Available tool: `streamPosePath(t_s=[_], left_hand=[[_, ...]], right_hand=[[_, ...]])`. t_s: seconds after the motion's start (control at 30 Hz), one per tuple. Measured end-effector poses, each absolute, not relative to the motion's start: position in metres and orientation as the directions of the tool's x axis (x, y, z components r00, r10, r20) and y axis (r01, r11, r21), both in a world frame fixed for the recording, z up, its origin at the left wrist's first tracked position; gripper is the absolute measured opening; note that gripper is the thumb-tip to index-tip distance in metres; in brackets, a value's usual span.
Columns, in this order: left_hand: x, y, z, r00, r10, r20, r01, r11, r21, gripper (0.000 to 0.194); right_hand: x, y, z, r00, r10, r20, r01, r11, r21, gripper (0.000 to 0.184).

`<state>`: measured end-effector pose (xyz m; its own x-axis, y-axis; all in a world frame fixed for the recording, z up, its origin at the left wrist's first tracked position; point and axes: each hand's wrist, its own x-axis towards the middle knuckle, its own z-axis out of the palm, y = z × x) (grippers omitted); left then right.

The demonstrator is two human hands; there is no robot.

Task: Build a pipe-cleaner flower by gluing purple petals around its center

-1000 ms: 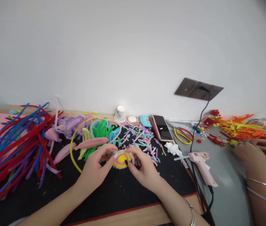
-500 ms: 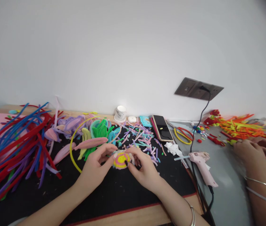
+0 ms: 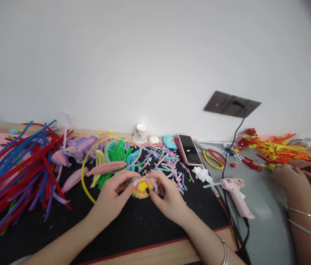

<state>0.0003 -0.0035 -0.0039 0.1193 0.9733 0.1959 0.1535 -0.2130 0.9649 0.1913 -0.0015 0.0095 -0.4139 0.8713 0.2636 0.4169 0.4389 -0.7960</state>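
Between my two hands is a round, flat coil of fuzzy pipe cleaner [image 3: 142,187], with yellow and pink rings and a pale outer edge. My left hand [image 3: 118,191] pinches its left side between thumb and fingers. On the opposite edge, my right hand [image 3: 166,197] grips it, the dark-nailed thumb lying on its face. The fingertips behind the coil are hidden. Just beyond it lie many short cut pipe cleaner pieces [image 3: 169,158] in pastel colours. A green looped bundle [image 3: 118,152] and a pink petal-shaped bundle [image 3: 107,168] are near my left hand.
Red, blue and purple pipe cleaners [image 3: 28,173] heap at the left. A paper cup [image 3: 140,133], a phone [image 3: 190,149], yellow-handled pliers [image 3: 213,160] and a corded pink glue gun [image 3: 236,197] stand or lie beyond and right. At far right, another person's hands [image 3: 293,180] work near orange pipe cleaners [image 3: 282,147].
Both hands keep their hold on the coil, which has tilted very slightly. Beside me, the other person's hands have shifted a little.
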Motion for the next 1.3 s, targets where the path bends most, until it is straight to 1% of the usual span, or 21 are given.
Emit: streamPosePath(t_s=[0.2, 0.37, 0.47, 0.57, 0.6, 0.67, 0.73, 0.77, 0.8, 0.87, 0.9, 0.93, 0.97, 1.0, 1.03, 1.1, 1.2, 1.3], left_hand=[[0.0, -0.006, -0.005, 0.163, 0.966, 0.201, 0.146, -0.225, 0.963, 0.015], [0.003, -0.004, -0.004, 0.192, 0.97, 0.148, 0.081, -0.166, 0.983, 0.019], [0.004, -0.002, -0.002, 0.174, 0.977, 0.125, 0.072, -0.139, 0.988, 0.017], [0.003, 0.002, -0.003, 0.153, 0.982, 0.11, 0.063, -0.121, 0.991, 0.017], [0.003, 0.002, -0.004, 0.14, 0.984, 0.106, 0.064, -0.116, 0.991, 0.018], [0.002, 0.004, -0.006, 0.103, 0.99, 0.1, 0.069, -0.108, 0.992, 0.021], [0.002, 0.004, -0.007, 0.079, 0.993, 0.093, 0.068, -0.099, 0.993, 0.022], [0.002, 0.004, -0.008, 0.078, 0.993, 0.087, 0.066, -0.092, 0.994, 0.022], [0.002, 0.003, -0.008, 0.085, 0.993, 0.08, 0.066, -0.085, 0.994, 0.022], [0.002, 0.003, -0.008, 0.102, 0.992, 0.07, 0.067, -0.077, 0.995, 0.022], [0.002, 0.002, -0.008, 0.11, 0.992, 0.067, 0.066, -0.074, 0.995, 0.022], [0.002, 0.002, -0.008, 0.116, 0.991, 0.064, 0.063, -0.071, 0.995, 0.022], [0.001, 0.002, -0.009, 0.121, 0.991, 0.061, 0.058, -0.069, 0.996, 0.022], [0.001, 0.002, -0.01, 0.126, 0.99, 0.059, 0.052, -0.066, 0.996, 0.023], [0.0, 0.002, -0.012, 0.129, 0.99, 0.061, 0.046, -0.067, 0.997, 0.023], [0.0, 0.003, -0.014, 0.136, 0.988, 0.069, 0.043, -0.075, 0.996, 0.023], [-0.001, 0.003, -0.017, 0.143, 0.987, 0.075, 0.041, -0.081, 0.996, 0.024], [-0.001, 0.003, -0.018, 0.143, 0.987, 0.074, 0.039, -0.08, 0.996, 0.023]], right_hand=[[0.192, 0.0, 0.008, -0.405, 0.878, 0.256, 0.404, 0.423, -0.811, 0.04], [0.193, 0.0, 0.009, -0.407, 0.88, 0.247, 0.41, 0.417, -0.811, 0.04], [0.192, -0.002, 0.01, -0.421, 0.871, 0.252, 0.398, 0.427, -0.812, 0.041], [0.196, -0.002, 0.011, -0.427, 0.87, 0.246, 0.384, 0.42, -0.822, 0.047], [0.199, 0.0, 0.012, -0.403, 0.88, 0.253, 0.386, 0.414, -0.825, 0.047], [0.21, 0.009, 0.017, -0.279, 0.917, 0.286, 0.429, 0.386, -0.817, 0.043], [0.226, 0.024, 0.026, -0.075, 0.941, 0.331, 0.548, 0.316, -0.774, 0.039], [0.236, 0.033, 0.032, 0.018, 0.933, 0.358, 0.632, 0.267, -0.727, 0.041], [0.245, 0.043, 0.038, 0.092, 0.921, 0.377, 0.72, 0.2, -0.665, 0.045], [0.262, 0.065, 0.047, 0.185, 0.898, 0.399, 0.869, 0.04, -0.493, 0.056], [0.269, 0.076, 0.05, 0.218, 0.903, 0.371, 0.919, -0.062, -0.39, 0.061], [0.274, 0.086, 0.051, 0.254, 0.916, 0.31, 0.942, -0.161, -0.296, 0.067], [0.277, 0.095, 0.05, 0.286, 0.93, 0.233, 0.946, -0.236, -0.221, 0.073], [0.279, 0.103, 0.047, 0.316, 0.937, 0.151, 0.942, -0.29, -0.171, 0.078], [0.28, 0.11, 0.044, 0.34, 0.937, 0.081, 0.934, -0.326, -0.145, 0.082], [0.281, 0.12, 0.037, 0.368, 0.93, -0.006, 0.92, -0.365, -0.145, 0.088], [0.284, 0.128, 0.031, 0.37, 0.929, -0.031, 0.912, -0.369, -0.181, 0.089], [0.292, 0.133, 0.032, 0.339, 0.94, -0.038, 0.913, -0.339, -0.228, 0.086]])
